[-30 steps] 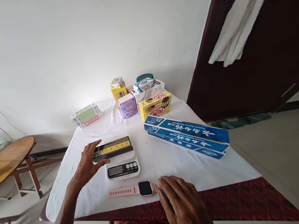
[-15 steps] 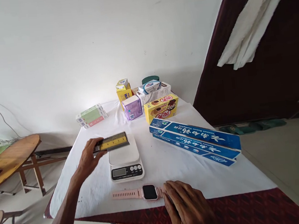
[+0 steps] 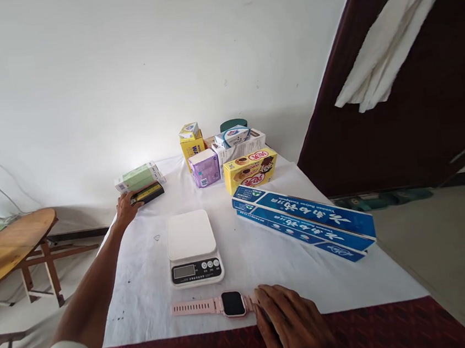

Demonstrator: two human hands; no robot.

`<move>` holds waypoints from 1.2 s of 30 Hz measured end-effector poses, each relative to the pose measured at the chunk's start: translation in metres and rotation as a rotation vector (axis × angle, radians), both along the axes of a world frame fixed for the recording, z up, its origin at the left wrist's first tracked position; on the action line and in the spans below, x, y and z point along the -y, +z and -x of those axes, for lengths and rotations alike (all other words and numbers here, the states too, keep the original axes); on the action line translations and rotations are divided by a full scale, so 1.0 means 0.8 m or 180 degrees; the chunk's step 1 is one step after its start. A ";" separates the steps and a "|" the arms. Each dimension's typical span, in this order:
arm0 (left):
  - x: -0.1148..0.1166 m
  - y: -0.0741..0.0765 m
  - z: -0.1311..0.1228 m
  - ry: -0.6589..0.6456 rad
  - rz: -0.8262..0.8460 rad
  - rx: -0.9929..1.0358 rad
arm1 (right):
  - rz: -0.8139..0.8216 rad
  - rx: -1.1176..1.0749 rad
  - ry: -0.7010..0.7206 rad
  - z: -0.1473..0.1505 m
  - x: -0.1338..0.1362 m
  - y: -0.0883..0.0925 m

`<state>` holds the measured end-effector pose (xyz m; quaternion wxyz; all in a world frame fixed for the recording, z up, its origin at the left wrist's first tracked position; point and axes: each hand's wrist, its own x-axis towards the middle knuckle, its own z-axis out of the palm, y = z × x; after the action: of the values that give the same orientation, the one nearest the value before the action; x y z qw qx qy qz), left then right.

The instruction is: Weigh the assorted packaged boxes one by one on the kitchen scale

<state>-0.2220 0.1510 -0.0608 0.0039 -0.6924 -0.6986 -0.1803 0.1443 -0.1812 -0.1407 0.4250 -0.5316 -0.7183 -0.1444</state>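
Observation:
My left hand (image 3: 127, 208) reaches to the far left of the table, its fingers closed on the near end of a flat black-and-yellow box (image 3: 148, 193). That box lies just in front of a green-and-white box (image 3: 139, 178). My right hand (image 3: 293, 320) lies at the front edge, fingers stretched out over the strap end of a pink smartwatch (image 3: 233, 304); the strap end is hidden beneath them. Between the hands stands a white digital kitchen scale (image 3: 190, 236) with nothing on its plate and a blank display.
Blue toothpaste boxes (image 3: 304, 219) lie across the right side. Behind them are a yellow biscuit box (image 3: 251, 171), a purple pack (image 3: 205, 168), a yellow carton (image 3: 192, 146) and a stacked white-and-blue box (image 3: 232, 137). A wooden table (image 3: 19, 246) stands at left.
My left hand has carried the black-and-yellow box from above the scale away to the far left, beside the green-and-white box. My right hand stays on the watch strap.

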 end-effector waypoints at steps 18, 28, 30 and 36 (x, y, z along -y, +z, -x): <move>-0.009 0.006 0.008 0.0321 0.0226 -0.0374 | 0.0028 -0.0121 -0.0107 0.005 0.002 -0.004; -0.024 0.003 -0.002 0.0132 0.0343 -0.0457 | 0.0044 -0.0028 -0.0085 0.003 0.002 -0.004; -0.026 0.003 -0.003 0.0115 0.0359 -0.0464 | 0.0039 -0.0032 -0.0089 0.003 0.002 -0.004; -0.031 0.004 -0.002 0.0091 0.0412 -0.0523 | 0.0053 -0.0091 -0.0092 0.005 0.002 -0.002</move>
<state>-0.2203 0.1758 -0.0574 0.0190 -0.6935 -0.7160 -0.0774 0.1405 -0.1828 -0.1422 0.4287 -0.5474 -0.7056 -0.1368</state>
